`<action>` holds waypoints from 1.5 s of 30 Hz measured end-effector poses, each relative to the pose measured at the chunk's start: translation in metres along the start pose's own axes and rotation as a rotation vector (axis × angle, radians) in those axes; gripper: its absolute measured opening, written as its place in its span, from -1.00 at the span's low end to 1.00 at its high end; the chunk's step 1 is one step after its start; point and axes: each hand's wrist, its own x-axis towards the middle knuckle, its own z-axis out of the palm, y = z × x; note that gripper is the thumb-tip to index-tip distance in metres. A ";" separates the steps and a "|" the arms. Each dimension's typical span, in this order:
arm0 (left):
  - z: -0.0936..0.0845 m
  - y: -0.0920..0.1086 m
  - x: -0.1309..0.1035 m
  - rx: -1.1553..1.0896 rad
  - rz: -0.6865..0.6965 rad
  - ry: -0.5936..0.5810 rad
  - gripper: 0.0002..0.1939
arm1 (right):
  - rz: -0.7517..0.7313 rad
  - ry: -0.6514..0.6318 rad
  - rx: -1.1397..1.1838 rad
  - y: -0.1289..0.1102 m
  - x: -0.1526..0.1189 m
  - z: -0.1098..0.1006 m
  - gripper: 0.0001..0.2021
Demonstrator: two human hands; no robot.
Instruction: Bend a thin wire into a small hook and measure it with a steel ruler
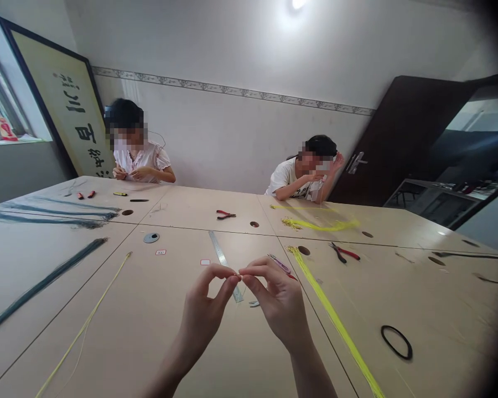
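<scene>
Left hand (203, 307) and right hand (280, 301) are meeting fingertip to fingertip over the bench (149, 331), each grip pinching shut on a tiny wire end (237, 275), raised for close sight | ruler (224, 260) lying at 12 o'clock | yellow wires (336, 320) waiting at 3 o'clock.

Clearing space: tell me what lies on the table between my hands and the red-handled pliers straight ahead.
Head view: a metal ruler lies on the table, running from the hands toward the pliers.
</scene>
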 end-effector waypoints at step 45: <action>-0.039 0.016 0.014 0.219 0.496 -0.670 -0.75 | -0.501 -0.092 -0.532 -0.009 -0.046 -0.012 -0.85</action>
